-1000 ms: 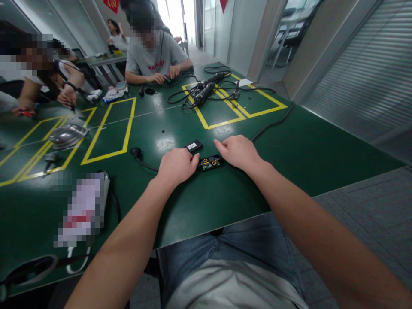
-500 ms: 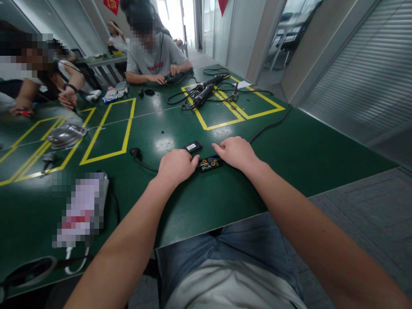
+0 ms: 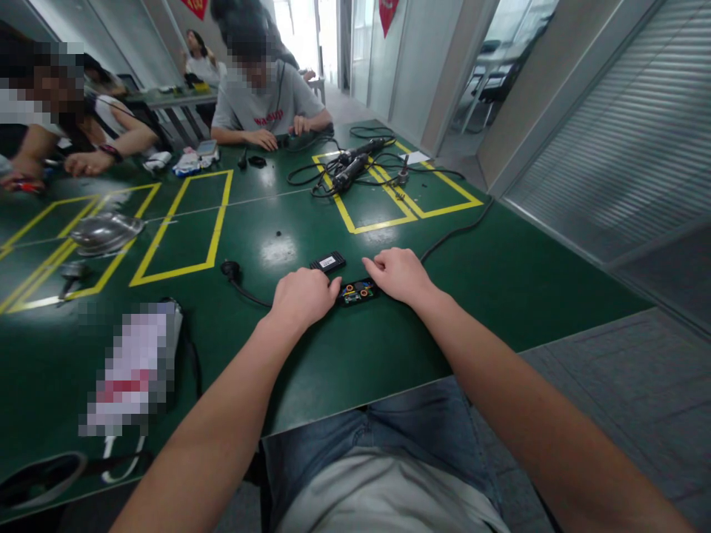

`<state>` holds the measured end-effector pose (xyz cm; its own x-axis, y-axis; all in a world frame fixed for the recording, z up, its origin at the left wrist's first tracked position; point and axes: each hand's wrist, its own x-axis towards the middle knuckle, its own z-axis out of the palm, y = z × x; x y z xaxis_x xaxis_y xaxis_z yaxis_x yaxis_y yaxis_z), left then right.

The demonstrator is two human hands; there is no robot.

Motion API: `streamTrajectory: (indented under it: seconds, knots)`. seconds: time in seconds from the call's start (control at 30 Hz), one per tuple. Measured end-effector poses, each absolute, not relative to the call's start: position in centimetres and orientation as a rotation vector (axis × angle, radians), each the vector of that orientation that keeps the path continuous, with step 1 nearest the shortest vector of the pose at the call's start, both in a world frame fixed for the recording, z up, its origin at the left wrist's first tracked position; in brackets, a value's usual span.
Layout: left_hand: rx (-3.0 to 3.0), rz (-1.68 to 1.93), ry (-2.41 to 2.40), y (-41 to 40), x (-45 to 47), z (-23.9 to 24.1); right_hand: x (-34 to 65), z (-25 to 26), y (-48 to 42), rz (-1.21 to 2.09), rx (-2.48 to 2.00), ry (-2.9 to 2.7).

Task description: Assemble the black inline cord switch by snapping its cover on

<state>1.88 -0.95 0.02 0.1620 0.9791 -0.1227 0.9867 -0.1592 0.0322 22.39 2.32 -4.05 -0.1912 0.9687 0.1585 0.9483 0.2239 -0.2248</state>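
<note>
An opened black power adapter lies on the green table, its circuit board and ring-shaped coils facing up. My left hand is closed at its left end, thumb against the edge, and a black cord with a plug runs in under that hand. At the other end my right hand is closed over the adapter's right edge with fingers curled. Another black cord leads away beyond it. The fingertips of both hands are partly hidden. Just behind the adapter sits its black cover with a white label.
Black electric screwdrivers with tangled cords lie at the back right, inside yellow tape outlines. Left are a shiny metal dish, a small metal part and a pixelated pouch-like item. Co-workers sit across the table, one in a grey shirt.
The view has shifted slightly. Both my hands stay at the adapter's ends with little visible movement. At the far left, a co-worker's hand has moved left and up.
</note>
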Motion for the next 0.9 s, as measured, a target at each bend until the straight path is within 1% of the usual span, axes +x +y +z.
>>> streamTrajectory:
  seconds: [0.17, 0.3, 0.4, 0.6, 0.77, 0.9]
  knots:
    - [2.323, 0.041, 1.936, -1.0, 1.4, -0.4, 22.6, -4.4, 2.5, 0.08, -1.753, -2.241]
    - [2.339, 0.368, 1.938, -0.5, 0.7, -1.2, 22.7, -4.7, 2.4, 0.087, -1.713, -2.258]
    - [2.344, 0.58, 1.843, 0.3, -0.1, -2.2, 22.7, -4.9, 2.3, 0.093, -1.689, -2.271]
    - [2.341, 0.725, 1.643, 0.8, -0.9, -2.9, 22.8, -5.1, 2.4, 0.126, -1.715, -2.261]
    - [2.428, 0.798, 1.318, -0.6, -0.1, -2.2, 23.2, -5.1, 2.7, 0.176, -1.735, -2.275]
    - [2.508, 0.61, 1.155, -1.4, 0.6, -2.1, 23.6, -5.1, 2.8, 0.228, -1.707, -2.323]
